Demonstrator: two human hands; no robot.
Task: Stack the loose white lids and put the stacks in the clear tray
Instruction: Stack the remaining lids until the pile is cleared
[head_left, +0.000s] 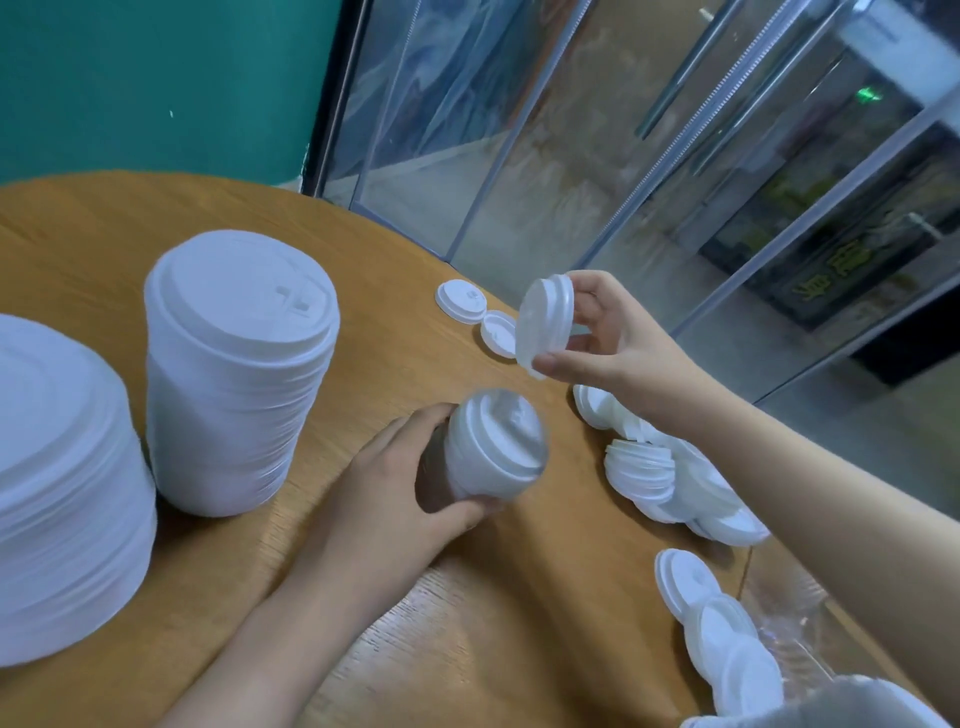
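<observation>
Left hand (410, 467) grips round smooth lid stack (493, 447); right hand (618, 338) pinches ribbed lids (545, 327).

The left hand (395, 478) is extended from the 7 o'clock edge, its forearm bare; fingers and thumb are curled around a short stack of lids (493, 444). The right hand (608, 338) is raised toward 1 o'clock, a few nested lids (545, 327) being pinched between thumb and fingertips.
</observation>
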